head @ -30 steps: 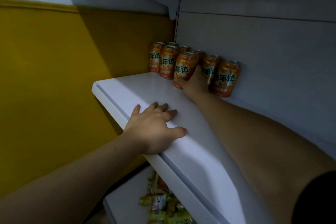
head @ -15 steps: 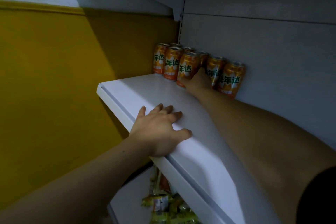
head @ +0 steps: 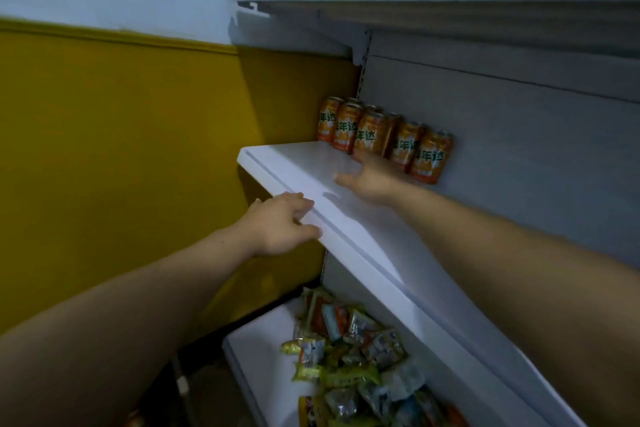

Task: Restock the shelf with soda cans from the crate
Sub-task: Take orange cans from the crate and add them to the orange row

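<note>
Both of my hands are up at the white metal shelf (head: 363, 236). My left hand (head: 284, 227) rests on its front lip, fingers laid loosely over the edge, holding nothing. My right hand (head: 372, 180) lies further in, thumb splayed, fingers relaxed and reaching to the foot of the orange soda cans with green lettering (head: 429, 158); whether they touch, I cannot tell. Those cans stand upright, clustered in the back left corner against the grey back panel (head: 519, 149). Below, a lower white shelf (head: 256, 357) carries foil snack packets (head: 349, 350).

L grip (head: 277, 225) & R grip (head: 372, 180) bare, forearms bare too.
</note>
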`<state>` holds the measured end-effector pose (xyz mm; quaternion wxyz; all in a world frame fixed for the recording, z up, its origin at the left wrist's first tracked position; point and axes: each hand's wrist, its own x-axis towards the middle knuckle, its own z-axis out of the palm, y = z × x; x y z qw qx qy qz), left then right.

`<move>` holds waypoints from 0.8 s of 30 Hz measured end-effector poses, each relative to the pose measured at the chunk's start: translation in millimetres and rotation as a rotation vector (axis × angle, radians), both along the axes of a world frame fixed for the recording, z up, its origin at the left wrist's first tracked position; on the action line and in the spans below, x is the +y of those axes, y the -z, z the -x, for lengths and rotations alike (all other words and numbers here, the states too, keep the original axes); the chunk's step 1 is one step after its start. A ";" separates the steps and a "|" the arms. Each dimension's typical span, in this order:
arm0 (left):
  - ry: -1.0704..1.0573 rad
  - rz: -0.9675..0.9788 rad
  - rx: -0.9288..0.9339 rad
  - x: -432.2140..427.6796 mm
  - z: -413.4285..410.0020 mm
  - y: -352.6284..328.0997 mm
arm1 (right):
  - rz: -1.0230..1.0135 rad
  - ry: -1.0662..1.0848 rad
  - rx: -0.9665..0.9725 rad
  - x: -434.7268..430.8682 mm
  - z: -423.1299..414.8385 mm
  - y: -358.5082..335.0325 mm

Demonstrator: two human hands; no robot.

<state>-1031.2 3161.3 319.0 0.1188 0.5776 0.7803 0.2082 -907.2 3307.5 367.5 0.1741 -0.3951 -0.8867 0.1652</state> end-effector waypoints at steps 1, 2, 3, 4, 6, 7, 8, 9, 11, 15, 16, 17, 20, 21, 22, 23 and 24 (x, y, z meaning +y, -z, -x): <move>-0.038 0.003 -0.021 -17.7 7.5 5.9 | 0.006 -0.009 -0.016 -14.5 9.1 -0.4; -0.074 0.011 -0.037 -36.0 15.7 12.2 | 0.019 -0.029 -0.025 -28.1 20.4 0.9; -0.106 0.026 -0.049 -55.1 24.6 19.9 | 0.026 -0.067 -0.036 -43.6 32.3 3.0; -0.135 0.050 -0.062 -74.4 33.1 29.2 | 0.030 -0.107 -0.050 -58.7 45.0 7.4; -0.193 0.104 -0.092 -115.0 49.5 49.4 | 0.030 -0.193 -0.071 -90.5 71.5 21.0; -0.225 0.130 -0.110 -135.9 56.9 61.3 | 0.040 -0.239 -0.086 -107.4 84.4 31.0; -0.258 0.154 -0.120 -155.9 63.1 73.6 | 0.057 -0.282 -0.108 -123.1 97.5 43.5; -0.295 0.179 -0.136 -175.4 69.2 86.2 | 0.078 -0.324 -0.143 -138.7 109.9 58.0; -0.362 0.228 -0.191 -214.2 79.6 112.8 | 0.135 -0.388 -0.222 -169.3 133.6 92.5; -0.486 0.335 -0.330 -281.5 102.3 168.5 | 0.220 -0.508 -0.386 -219.7 176.0 168.8; -0.517 0.365 -0.361 -296.8 107.6 183.3 | 0.251 -0.536 -0.425 -230.1 185.6 187.9; -0.551 0.391 -0.402 -310.5 112.1 197.6 | 0.282 -0.559 -0.460 -239.9 194.3 206.3; -0.650 0.448 -0.527 -342.1 122.2 243.4 | 0.345 -0.621 -0.551 -258.5 218.9 259.7; -0.676 0.458 -0.564 -349.1 124.8 258.7 | 0.370 -0.633 -0.577 -263.1 226.4 275.8; -0.699 0.469 -0.595 -354.1 126.9 273.2 | 0.406 -0.639 -0.605 -266.8 234.0 293.0; -0.719 0.478 -0.616 -357.0 128.7 287.0 | 0.443 -0.641 -0.634 -269.8 240.7 309.8; -0.731 0.490 -0.634 -358.0 130.4 301.4 | 0.477 -0.643 -0.665 -271.5 247.0 326.5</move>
